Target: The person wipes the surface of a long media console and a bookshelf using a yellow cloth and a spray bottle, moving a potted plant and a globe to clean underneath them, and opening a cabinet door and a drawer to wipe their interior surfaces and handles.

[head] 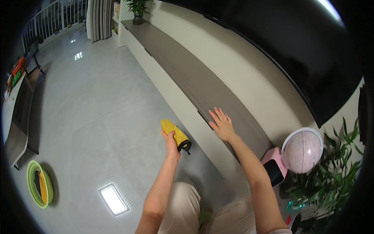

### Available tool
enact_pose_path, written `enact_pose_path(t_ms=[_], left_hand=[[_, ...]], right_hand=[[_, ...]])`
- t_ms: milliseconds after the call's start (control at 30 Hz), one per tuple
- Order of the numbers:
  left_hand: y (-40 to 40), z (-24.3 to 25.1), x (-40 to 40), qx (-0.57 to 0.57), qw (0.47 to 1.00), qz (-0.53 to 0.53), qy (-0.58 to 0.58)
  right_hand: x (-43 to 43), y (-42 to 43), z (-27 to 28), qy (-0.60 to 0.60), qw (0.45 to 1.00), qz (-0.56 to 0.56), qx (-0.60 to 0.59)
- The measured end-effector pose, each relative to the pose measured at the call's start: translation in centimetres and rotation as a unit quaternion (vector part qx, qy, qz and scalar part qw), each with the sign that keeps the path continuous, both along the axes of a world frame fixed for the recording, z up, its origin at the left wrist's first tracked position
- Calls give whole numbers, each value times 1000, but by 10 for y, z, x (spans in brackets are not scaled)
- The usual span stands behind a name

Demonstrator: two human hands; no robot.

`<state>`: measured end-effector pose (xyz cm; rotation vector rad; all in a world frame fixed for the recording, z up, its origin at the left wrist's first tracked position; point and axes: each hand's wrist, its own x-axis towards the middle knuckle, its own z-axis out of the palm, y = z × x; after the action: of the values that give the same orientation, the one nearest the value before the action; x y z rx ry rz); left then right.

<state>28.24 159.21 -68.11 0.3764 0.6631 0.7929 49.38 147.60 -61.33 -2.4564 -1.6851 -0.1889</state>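
A folded yellow cloth with black edging (pixel 176 133) is gripped in my left hand (pixel 171 143), above the grey tiled floor and just in front of the low cabinet. A black loop hangs from the cloth's near end. My right hand (pixel 223 125) holds nothing; its fingers are spread over the brown top (pixel 187 67) of the long TV cabinet, close to its front edge. Whether the palm presses on the surface is hard to tell. Below that edge run white drawer fronts (pixel 172 90) with dark handle slots.
A pink globe (pixel 302 150) on a pink base with a dark screen stands at the cabinet's near end, beside a leafy plant (pixel 336 175). Above hangs a large television (pixel 292 52). A green basin (pixel 48 181) holding cloths sits on the floor, near a coffee table (pixel 17 117). A potted plant (pixel 138 19) stands at the far end.
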Motion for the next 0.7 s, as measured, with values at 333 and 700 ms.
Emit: enact_pose_path(t_ms=[333, 700], left_hand=[[188, -81, 125, 339, 883, 203, 254], [142, -74, 162, 447, 869, 173, 123]], right_hand=[[-22, 22, -4, -1, 997, 42, 60], [-8, 14, 3, 2, 999, 23, 41]])
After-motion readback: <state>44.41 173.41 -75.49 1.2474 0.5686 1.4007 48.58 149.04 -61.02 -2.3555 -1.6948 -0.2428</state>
